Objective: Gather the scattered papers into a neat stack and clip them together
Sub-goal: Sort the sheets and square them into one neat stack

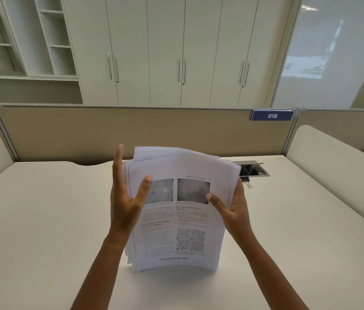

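Left hand: the left hand [124,203] is open, fingers straight and pointing up along the left edge of the paper stack [176,211]; its thumb lies across the front page. It presses the side rather than closing around it.
Right hand: the right hand [232,206] grips the right edge of the paper stack, thumb on the front page, fingers wrapped behind and hidden from view.
Paper stack: held upright between the two hands, bottom edge resting on the desk [42,220], top leaning away and curling back. The front page shows printed text, two grey round photographs and a web address at the foot.
Stack edges: sheets are uneven; several stick out at the left side and at the top, and one sheet rises above the rest at the back.
Binder clip: a black binder clip [247,181] lies on the desk just behind the right side of the paper stack, near the right hand's fingers, partly hidden by them.
Cable port: an open grommet box [253,170] is sunk into the desk just behind the binder clip.
Room around the stack: bare desk surface spreads to the left, right and front of the paper stack.
Boundaries: a beige partition [131,133] stands behind the paper stack, carrying a blue label [272,115] reading 016 up to the right.
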